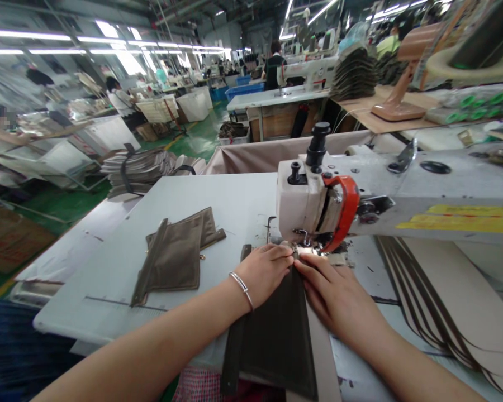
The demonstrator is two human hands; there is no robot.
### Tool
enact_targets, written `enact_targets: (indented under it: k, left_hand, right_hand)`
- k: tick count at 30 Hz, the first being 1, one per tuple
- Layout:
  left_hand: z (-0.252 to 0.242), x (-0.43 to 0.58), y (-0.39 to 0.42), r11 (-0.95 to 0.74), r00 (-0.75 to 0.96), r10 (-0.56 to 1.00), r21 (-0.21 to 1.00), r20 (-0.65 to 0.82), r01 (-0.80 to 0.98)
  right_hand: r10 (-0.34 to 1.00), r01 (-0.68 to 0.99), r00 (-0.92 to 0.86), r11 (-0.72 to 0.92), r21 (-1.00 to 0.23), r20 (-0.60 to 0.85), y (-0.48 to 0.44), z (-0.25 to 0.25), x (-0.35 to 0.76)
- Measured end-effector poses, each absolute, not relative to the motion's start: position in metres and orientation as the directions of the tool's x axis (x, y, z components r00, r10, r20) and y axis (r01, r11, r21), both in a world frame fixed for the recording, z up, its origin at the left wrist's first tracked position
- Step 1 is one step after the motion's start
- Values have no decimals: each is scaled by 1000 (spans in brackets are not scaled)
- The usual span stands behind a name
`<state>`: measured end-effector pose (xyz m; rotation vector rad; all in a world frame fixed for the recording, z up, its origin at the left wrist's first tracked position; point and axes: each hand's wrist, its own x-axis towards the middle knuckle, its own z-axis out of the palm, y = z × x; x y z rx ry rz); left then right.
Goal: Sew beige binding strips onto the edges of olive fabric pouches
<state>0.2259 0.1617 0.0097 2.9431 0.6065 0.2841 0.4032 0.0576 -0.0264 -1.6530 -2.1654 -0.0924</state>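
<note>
A dark olive fabric panel point(276, 335) with a folded strip along its left side lies under my hands and hangs over the table's front edge. Its far end reaches the presser foot of a white sewing machine point(297, 201). My left hand point(266, 273), a bangle on its wrist, grips the panel with closed fingers just left of the foot. My right hand point(335, 287) closes on the panel's right edge, fingertips close to the left ones. A beige layer point(324, 357) shows beneath the panel. The needle point is hidden behind fingers and foot.
Finished-looking olive pieces point(176, 257) lie left on the white table point(121, 296). Curved beige panels with dark edges point(456, 290) are stacked at right. An orange guard point(346, 209) fronts the machine head. Behind are bundled panels point(140, 167) and a co-worker point(273, 67).
</note>
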Motion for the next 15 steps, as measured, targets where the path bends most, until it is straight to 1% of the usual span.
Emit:
enact_targets:
  k: [5, 10, 13, 15]
  left_hand:
    - [10, 229, 165, -911, 898, 409, 133, 165, 390]
    - [11, 232, 164, -920, 910, 389, 125, 144, 373]
    - [13, 225, 158, -907, 903, 413, 142, 117, 396]
    - [16, 213, 143, -901, 907, 412, 185, 88, 392]
  right_hand:
    - [923, 950, -199, 264, -165, 328, 57, -29, 403]
    - [929, 952, -199, 258, -162, 311, 55, -27, 402]
    - [931, 955, -203, 257, -151, 303, 47, -26, 400]
    - [930, 954, -210, 262, -145, 301, 35, -26, 398]
